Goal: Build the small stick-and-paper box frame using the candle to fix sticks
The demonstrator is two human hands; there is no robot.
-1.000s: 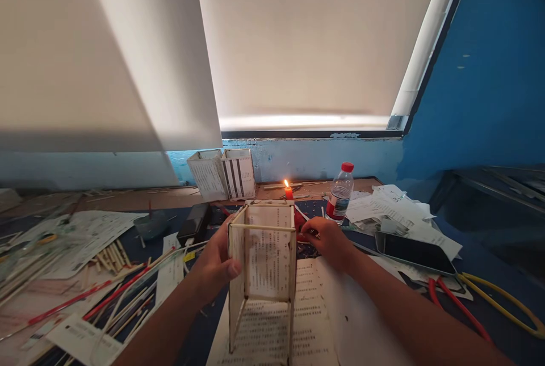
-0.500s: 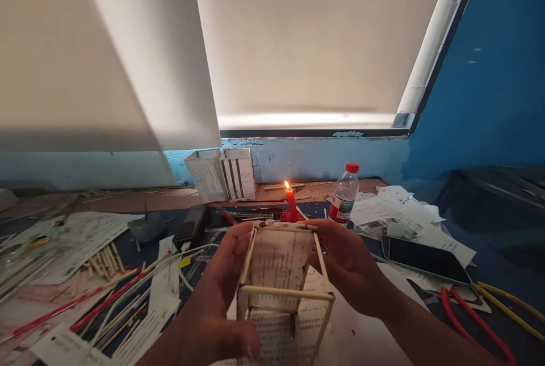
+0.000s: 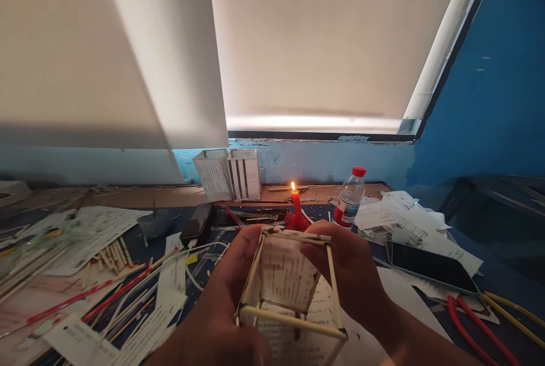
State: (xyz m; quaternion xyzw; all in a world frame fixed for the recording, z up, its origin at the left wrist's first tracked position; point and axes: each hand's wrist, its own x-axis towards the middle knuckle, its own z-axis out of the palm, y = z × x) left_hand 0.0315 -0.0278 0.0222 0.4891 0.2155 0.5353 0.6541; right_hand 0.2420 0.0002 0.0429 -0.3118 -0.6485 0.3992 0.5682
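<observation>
Between my two hands is a box-shaped frame of thin wooden sticks, partly covered with printed paper. One open side faces me. My left hand wraps the left side, its thumb low by the near stick. With the fingers behind the far edge and the thumb inside the rim, my right hand grips the far right corner. Just beyond the frame burns a red candle, standing in a pool of red wax. The fingertips behind the paper are hidden.
Two paper-covered boxes stand against the wall. A red-capped bottle, paper scraps and a phone lie to the right, with red-handled pliers nearer. Loose sticks, a white cable and a black power bank are left.
The frame has tilted, its near edge coming lower and closer to me. My right thumb has moved onto the inside of the far paper edge. The whole view has shifted slightly.
</observation>
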